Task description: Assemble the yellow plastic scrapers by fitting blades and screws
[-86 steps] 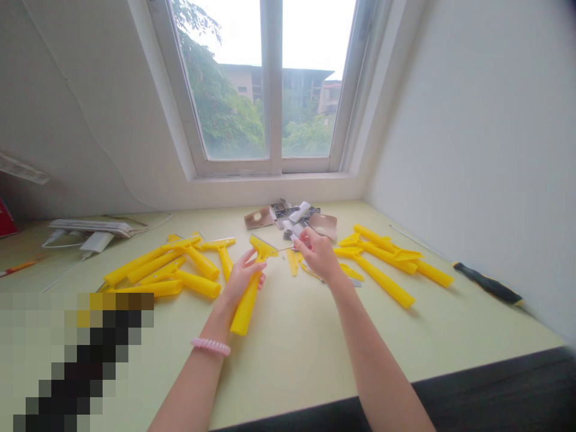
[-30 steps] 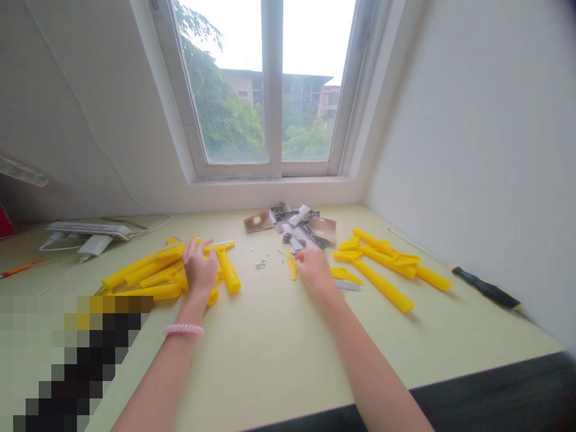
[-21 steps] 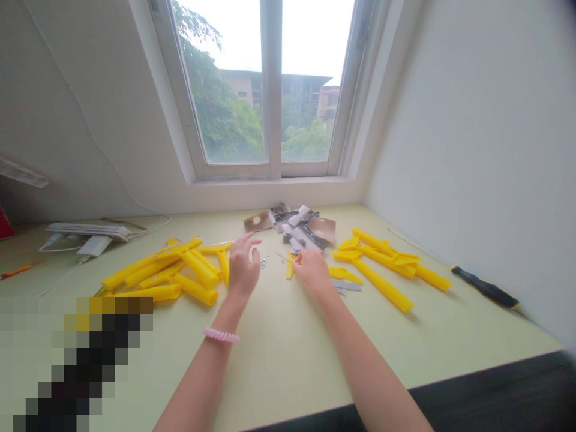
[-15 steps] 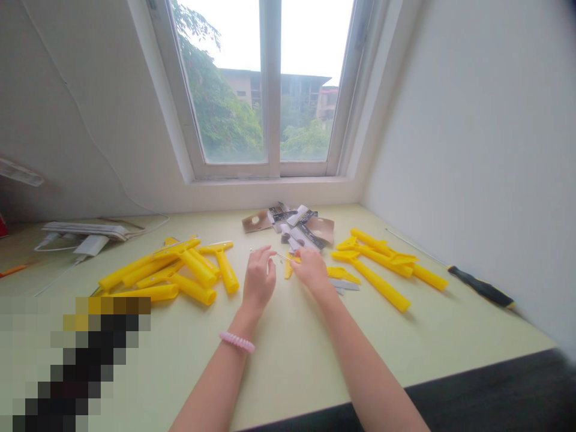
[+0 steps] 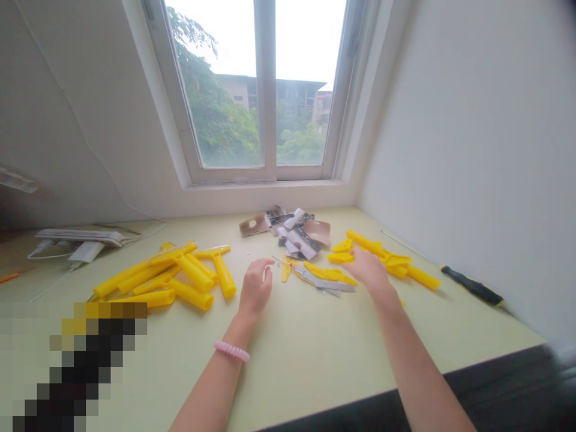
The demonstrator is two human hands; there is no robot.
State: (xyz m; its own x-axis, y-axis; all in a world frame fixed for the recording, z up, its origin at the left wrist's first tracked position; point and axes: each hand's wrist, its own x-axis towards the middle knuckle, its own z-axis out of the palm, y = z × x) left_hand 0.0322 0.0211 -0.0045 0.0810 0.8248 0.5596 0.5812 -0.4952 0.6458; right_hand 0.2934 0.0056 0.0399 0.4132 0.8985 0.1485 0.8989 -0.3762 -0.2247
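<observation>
My left hand [image 5: 256, 284] rests over the table with fingers loosely curved and thumb apart, with nothing visible in it. Just beyond its fingertips lies a thin screwdriver [image 5: 292, 266] with a reddish part on its handle. My right hand [image 5: 369, 271] is over a yellow scraper [image 5: 341, 258], its fingers stretched out at the scraper's neck; the hand and forearm hide most of the handle. Between my hands lie loose yellow head pieces [image 5: 330, 273], a small upright yellow piece [image 5: 286, 270] and grey blades [image 5: 338, 287].
A pile of yellow scrapers [image 5: 189, 270] lies at left, and more yellow handles [image 5: 416, 273] at right. Cardboard packaging [image 5: 299, 231] is heaped near the window. A long black-handled tool [image 5: 471, 286] lies along the right wall. A power strip [image 5: 85, 243] is at far left.
My right hand has let go of the screwdriver, which now lies on the table, and moved right to the yellow scraper. My left hand stays nearly in place. The view has shifted slightly.
</observation>
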